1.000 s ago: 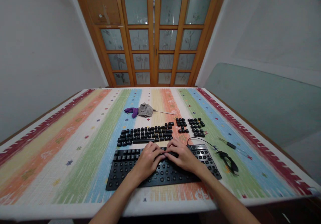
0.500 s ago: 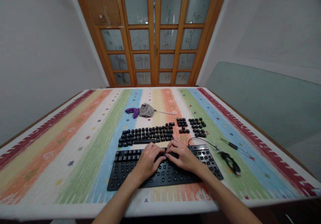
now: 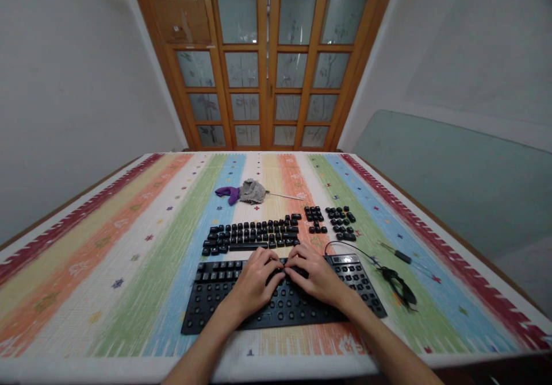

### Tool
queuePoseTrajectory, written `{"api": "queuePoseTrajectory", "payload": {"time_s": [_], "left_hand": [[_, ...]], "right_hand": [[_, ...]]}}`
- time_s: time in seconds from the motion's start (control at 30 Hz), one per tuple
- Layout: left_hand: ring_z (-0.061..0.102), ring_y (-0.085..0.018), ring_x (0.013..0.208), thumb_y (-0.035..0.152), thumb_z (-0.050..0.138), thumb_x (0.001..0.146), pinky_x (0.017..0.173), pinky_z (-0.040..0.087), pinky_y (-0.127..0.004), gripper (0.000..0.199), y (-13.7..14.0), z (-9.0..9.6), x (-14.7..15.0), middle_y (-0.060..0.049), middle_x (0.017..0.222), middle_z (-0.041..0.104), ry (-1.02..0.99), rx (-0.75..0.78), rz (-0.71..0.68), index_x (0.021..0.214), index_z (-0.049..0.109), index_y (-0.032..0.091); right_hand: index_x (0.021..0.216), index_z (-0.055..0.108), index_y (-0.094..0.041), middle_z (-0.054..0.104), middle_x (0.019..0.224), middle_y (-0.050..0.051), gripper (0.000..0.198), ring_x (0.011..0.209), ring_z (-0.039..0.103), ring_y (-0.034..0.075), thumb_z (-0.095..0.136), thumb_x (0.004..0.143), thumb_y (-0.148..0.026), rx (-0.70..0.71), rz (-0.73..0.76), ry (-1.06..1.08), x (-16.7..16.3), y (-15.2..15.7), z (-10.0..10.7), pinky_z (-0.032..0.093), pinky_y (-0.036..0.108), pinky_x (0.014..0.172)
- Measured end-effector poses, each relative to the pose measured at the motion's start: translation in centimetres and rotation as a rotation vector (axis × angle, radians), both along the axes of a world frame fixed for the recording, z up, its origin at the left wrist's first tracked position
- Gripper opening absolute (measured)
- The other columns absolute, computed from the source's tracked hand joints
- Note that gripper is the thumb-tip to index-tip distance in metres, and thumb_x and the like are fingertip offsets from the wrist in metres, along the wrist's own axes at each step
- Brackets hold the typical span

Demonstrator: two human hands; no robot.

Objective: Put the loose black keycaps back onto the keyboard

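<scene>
Leftward first, a striped tablecloth point(image 3: 129, 258) stretches out past the near left corner of the black keyboard point(image 3: 284, 310), which lies flat close to the table's near edge; keycaps sit on the keyboard's upper left rows, while most of its other positions show exposed key mounts. Beyond the keyboard's left half, a purple cloth point(image 3: 230, 193) touches a fuzzy grey cloth point(image 3: 252, 191), from whose right side a thin rod point(image 3: 287, 196) sticks out. Between these and the keyboard, a large block of loose black keycaps point(image 3: 252, 233) is laid out in rows. Over the middle of the keyboard comes the left hand point(image 3: 259, 278), fingers curled and thumb drawn in narrowly; just beside it, the right hand point(image 3: 314, 276) is bent the same way, the fingertips of both nearly meeting at the upper rows, though I cannot tell whether either grips anything. Beyond the keyboard's right half lie a small keycap group point(image 3: 314, 217) and a number-pad group point(image 3: 345, 222). Right of the keyboard, its cable point(image 3: 399, 288) rests bundled near a slim dark-handled tool point(image 3: 402, 256), and farthest right of it stands a pale green panel point(image 3: 448, 172)
</scene>
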State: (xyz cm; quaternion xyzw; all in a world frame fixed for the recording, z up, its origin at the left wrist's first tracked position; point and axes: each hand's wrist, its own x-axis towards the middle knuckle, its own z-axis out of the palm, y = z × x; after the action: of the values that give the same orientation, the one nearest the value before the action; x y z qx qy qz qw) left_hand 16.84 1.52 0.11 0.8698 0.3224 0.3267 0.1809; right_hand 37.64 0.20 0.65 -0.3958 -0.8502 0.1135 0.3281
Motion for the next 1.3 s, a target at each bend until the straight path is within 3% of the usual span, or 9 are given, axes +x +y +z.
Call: {"api": "queuePoseTrajectory", "payload": {"time_s": [1.03, 1.3], "left_hand": [[0.052, -0.022, 0.094, 0.016, 0.063, 0.089, 0.084, 0.049, -0.039, 0.011, 0.06, 0.22, 0.47, -0.005, 0.096, 0.063, 0.064, 0.033, 0.032, 0.082, 0.07, 0.02], [0.051, -0.023, 0.095, 0.012, 0.066, 0.085, 0.083, 0.049, -0.039, 0.01, 0.08, -0.31, 0.62, -0.006, 0.096, 0.062, 0.087, 0.052, 0.037, 0.081, 0.071, 0.02]], "right_hand": [[0.082, 0.07, -0.021, 0.063, 0.088, 0.005, 0.013, 0.088, 0.057, 0.02, 0.061, 0.091, -0.017, -0.054, -0.013, 0.004, -0.14, 0.14, -0.36, 0.048, 0.035, 0.077], [0.08, 0.068, -0.02, 0.062, 0.087, 0.005, 0.013, 0.086, 0.055, 0.02, 0.061, 0.089, -0.015, -0.012, -0.036, -0.04, -0.52, 0.08, -0.87, 0.047, 0.034, 0.075]]}}
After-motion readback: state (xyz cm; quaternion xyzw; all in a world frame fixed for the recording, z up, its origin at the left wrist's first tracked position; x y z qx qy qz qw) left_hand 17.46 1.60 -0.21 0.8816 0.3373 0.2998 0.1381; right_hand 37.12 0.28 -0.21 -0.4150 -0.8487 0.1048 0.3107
